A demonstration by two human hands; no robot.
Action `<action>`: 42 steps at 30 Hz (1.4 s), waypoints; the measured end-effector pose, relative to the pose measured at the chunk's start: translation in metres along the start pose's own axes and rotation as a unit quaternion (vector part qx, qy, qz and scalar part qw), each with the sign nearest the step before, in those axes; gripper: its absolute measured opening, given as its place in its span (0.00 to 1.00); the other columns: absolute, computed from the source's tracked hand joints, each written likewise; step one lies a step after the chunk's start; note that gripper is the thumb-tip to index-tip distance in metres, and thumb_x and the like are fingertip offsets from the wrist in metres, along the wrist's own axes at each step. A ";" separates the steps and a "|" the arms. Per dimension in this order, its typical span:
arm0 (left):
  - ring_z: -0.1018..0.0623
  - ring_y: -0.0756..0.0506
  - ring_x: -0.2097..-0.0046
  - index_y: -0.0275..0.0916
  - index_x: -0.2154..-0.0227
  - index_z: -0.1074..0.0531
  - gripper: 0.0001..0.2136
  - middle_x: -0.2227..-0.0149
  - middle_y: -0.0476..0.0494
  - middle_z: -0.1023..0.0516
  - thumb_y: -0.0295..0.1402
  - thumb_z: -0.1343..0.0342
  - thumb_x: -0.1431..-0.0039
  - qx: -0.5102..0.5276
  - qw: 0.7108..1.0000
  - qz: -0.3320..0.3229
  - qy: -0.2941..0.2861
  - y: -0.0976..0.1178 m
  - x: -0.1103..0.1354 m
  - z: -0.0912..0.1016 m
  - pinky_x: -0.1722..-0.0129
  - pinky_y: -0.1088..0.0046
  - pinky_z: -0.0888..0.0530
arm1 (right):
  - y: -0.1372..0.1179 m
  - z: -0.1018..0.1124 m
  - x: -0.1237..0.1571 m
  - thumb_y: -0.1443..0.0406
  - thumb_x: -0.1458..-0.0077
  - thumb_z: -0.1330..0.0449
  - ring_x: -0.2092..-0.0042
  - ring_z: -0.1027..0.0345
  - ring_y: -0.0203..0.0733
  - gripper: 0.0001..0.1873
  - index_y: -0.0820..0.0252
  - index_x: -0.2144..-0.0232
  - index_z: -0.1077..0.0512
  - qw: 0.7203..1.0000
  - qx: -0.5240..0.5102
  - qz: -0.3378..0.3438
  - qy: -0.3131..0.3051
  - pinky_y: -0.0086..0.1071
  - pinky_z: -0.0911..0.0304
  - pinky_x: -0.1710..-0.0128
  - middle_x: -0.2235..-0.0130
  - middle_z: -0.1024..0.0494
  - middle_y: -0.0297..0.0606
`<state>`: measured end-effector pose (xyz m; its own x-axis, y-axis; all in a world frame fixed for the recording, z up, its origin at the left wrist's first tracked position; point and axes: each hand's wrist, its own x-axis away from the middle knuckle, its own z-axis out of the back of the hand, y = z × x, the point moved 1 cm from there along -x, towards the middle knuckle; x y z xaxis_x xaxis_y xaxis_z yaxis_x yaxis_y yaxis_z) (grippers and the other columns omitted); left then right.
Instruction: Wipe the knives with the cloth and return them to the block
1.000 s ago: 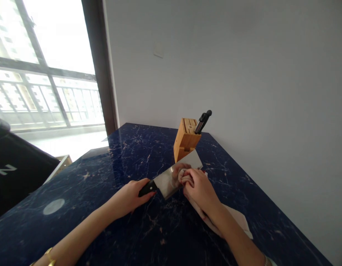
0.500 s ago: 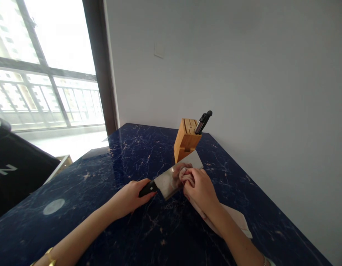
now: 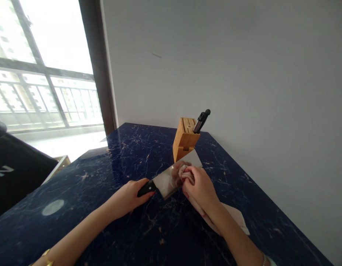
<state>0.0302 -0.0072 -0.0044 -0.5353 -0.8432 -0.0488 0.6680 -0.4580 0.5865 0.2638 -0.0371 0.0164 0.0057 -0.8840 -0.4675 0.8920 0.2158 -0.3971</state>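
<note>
My left hand (image 3: 130,197) is closed round the black handle of a cleaver (image 3: 167,181), whose broad shiny blade points up and to the right. In my right hand (image 3: 200,186) is a bunched pale pink cloth (image 3: 187,174), pressed against the blade's face. The rest of the cloth trails under my right forearm onto the table. Behind the blade stands a wooden knife block (image 3: 187,136) with black-handled tools (image 3: 202,121) in its right side; the blade hides part of its base.
The dark blue marbled table (image 3: 137,147) meets a grey wall (image 3: 229,74) at the back and right. On its left part is a pale round spot (image 3: 52,207). A black chair or bag with white letters (image 3: 16,170) stands at the left, before a bright window (image 3: 57,62).
The whole view has shifted slightly left. Both hands keep their grips, and the cloth stays at nearly the same place on the blade.
</note>
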 end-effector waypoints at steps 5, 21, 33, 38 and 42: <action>0.30 0.51 0.85 0.39 0.70 0.34 0.15 0.80 0.52 0.29 0.46 0.55 0.45 0.009 1.000 0.001 -0.004 -0.002 0.000 -0.001 0.86 0.80 0.37 | 0.001 -0.001 0.000 0.71 0.54 0.49 0.59 0.40 0.42 0.11 0.58 0.66 0.34 1.000 -0.015 0.015 0.017 0.35 0.46 0.57 0.63 0.30 0.38; 0.29 0.51 0.84 0.39 0.70 0.34 0.14 0.81 0.52 0.28 0.45 0.54 0.45 0.002 1.000 -0.005 0.001 -0.003 0.000 -0.002 0.85 0.80 0.37 | -0.008 -0.005 0.002 0.72 0.54 0.48 0.58 0.39 0.41 0.13 0.58 0.64 0.34 0.997 -0.004 0.083 0.002 0.35 0.45 0.56 0.62 0.30 0.38; 0.30 0.51 0.85 0.39 0.70 0.34 0.15 0.81 0.52 0.29 0.46 0.55 0.45 0.007 1.000 0.000 -0.007 -0.003 0.000 -0.002 0.85 0.80 0.38 | 0.001 0.000 -0.001 0.71 0.51 0.49 0.58 0.38 0.42 0.12 0.58 0.62 0.35 0.998 0.030 0.040 0.030 0.34 0.44 0.57 0.62 0.30 0.39; 0.30 0.51 0.85 0.39 0.71 0.34 0.15 0.81 0.52 0.29 0.46 0.55 0.45 0.007 1.000 -0.004 0.000 -0.004 -0.001 -0.003 0.84 0.79 0.37 | -0.016 -0.012 0.007 0.71 0.52 0.47 0.59 0.39 0.41 0.13 0.57 0.62 0.34 0.987 0.026 0.146 -0.062 0.34 0.46 0.56 0.63 0.30 0.37; 0.30 0.51 0.85 0.39 0.71 0.34 0.15 0.81 0.52 0.29 0.46 0.55 0.45 0.005 1.000 -0.003 -0.003 -0.002 -0.001 -0.002 0.84 0.79 0.37 | -0.014 -0.008 0.005 0.71 0.52 0.47 0.59 0.39 0.41 0.11 0.57 0.64 0.34 0.990 0.069 0.113 -0.043 0.33 0.46 0.58 0.65 0.30 0.37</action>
<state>0.0300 -0.0063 -0.0068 -0.5431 -0.8383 -0.0472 0.6598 -0.4609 0.5935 0.2471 -0.0411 0.0131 0.2461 -0.8528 -0.4606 0.9164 0.3595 -0.1758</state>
